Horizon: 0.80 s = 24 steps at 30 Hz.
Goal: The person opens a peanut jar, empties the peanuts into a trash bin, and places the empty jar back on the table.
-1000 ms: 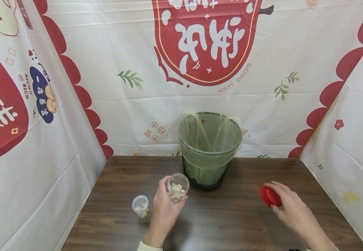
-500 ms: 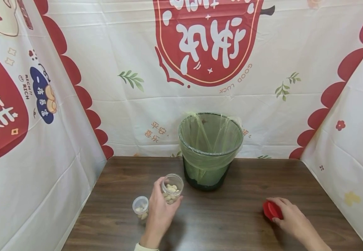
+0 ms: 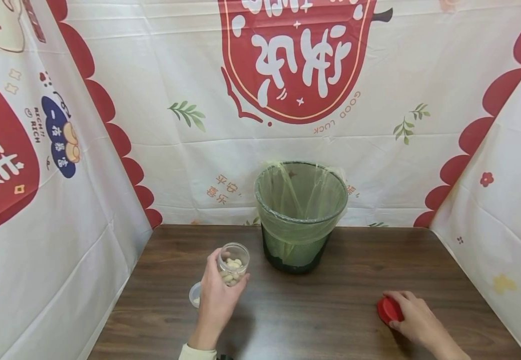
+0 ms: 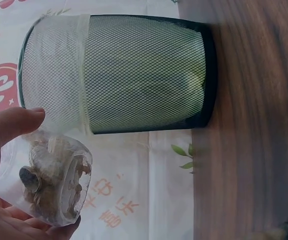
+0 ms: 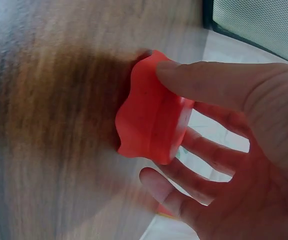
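Observation:
My left hand point(image 3: 218, 295) grips an uncapped clear jar point(image 3: 237, 250), thumb and fingers round its sides. Pale nut-like pieces lie inside it; in the left wrist view the jar point(image 4: 59, 180) is tilted and above the table. A smaller jar with a whitish translucent top point(image 3: 194, 295) stands just left of this hand, mostly hidden behind it. At the right, my right hand point(image 3: 418, 320) holds a red lid point(image 3: 389, 310) with a wavy edge and a raised ridge. The right wrist view shows thumb and fingers on opposite sides of the lid point(image 5: 151, 110), close to the tabletop.
A mesh wastebasket point(image 3: 294, 245) lined with a thin greenish bag stands at the table's back, between the hands and farther off. Printed white cloth point(image 3: 152, 100) encloses the back and both sides of the brown wooden table point(image 3: 323, 310).
My left hand has moved left with the jar, covering most of the smaller jar. My right hand has brought the red lid nearer to me and down towards the tabletop.

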Each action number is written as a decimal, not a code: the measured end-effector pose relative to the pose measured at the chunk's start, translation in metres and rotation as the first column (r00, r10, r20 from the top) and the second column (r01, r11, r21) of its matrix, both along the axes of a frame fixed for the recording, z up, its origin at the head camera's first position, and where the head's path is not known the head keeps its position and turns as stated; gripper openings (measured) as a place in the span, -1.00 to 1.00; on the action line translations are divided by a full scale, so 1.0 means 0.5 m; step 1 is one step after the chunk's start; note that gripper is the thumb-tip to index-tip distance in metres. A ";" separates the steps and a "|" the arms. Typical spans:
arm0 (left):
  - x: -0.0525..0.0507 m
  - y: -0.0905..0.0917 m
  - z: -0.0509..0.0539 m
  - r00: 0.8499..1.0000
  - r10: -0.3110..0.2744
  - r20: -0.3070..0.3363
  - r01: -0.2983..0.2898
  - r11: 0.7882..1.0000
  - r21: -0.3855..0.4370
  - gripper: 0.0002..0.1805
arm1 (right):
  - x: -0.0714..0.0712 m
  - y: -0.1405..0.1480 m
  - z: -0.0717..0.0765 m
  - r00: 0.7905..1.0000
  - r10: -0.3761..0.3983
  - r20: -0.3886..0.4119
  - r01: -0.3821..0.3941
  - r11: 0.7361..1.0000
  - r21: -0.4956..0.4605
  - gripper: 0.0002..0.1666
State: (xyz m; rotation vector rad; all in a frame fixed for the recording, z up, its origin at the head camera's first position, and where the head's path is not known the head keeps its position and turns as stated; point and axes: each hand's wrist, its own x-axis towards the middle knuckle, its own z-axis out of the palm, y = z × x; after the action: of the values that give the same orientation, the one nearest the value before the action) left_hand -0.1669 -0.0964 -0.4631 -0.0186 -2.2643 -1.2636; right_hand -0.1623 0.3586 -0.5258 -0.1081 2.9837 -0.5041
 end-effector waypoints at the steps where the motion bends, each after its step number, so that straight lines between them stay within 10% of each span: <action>1: -0.001 -0.002 0.003 1.000 -0.005 0.000 0.005 1.000 0.001 -0.10 | 0.000 0.000 -0.001 1.000 0.003 0.003 -0.003 1.000 0.000 -0.19; 10: -0.013 -0.019 0.044 0.998 -0.067 0.009 0.067 0.998 0.014 -0.11 | -0.017 0.013 0.036 0.992 0.074 -0.102 -0.071 0.997 0.025 -0.15; 24: -0.062 -0.051 0.150 0.979 -0.201 -0.028 0.197 0.974 -0.115 -0.09 | -0.066 0.001 0.216 0.945 0.180 -0.272 -0.175 0.984 0.044 -0.22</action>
State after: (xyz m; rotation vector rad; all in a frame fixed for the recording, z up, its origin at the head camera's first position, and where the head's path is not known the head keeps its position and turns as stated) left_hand -0.1981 -0.1217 -0.3882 -0.3163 -2.3426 -1.2216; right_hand -0.1952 0.3590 -0.4177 -0.4793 3.2021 -0.4740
